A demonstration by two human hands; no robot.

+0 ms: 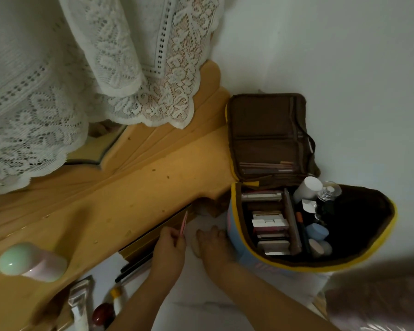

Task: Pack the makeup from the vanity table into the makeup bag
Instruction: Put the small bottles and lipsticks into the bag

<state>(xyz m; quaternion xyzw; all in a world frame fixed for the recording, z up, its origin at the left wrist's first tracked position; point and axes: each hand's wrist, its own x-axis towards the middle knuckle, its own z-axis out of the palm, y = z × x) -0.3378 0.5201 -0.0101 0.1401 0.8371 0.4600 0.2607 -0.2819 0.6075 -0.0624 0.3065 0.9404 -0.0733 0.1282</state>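
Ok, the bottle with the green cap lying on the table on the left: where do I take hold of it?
Grip the pink bottle across its body, just right of the green cap, coming down from above. It lies on its side on the vanity table, so both long flanks look free; the rounded cap would likely slip.

The left hand pinches a thin pink pencil, which sticks up past the fingers toward the edge of the wooden vanity table. Just right of that grip, the right hand rests on a pale rounded thing, perhaps a sponge; the view is too dim to tell. Beyond the right hand stands the open makeup bag, its compartments filled with palettes, bottles and blue sponges. Below the left hand's grip lie dark brushes and tubes.
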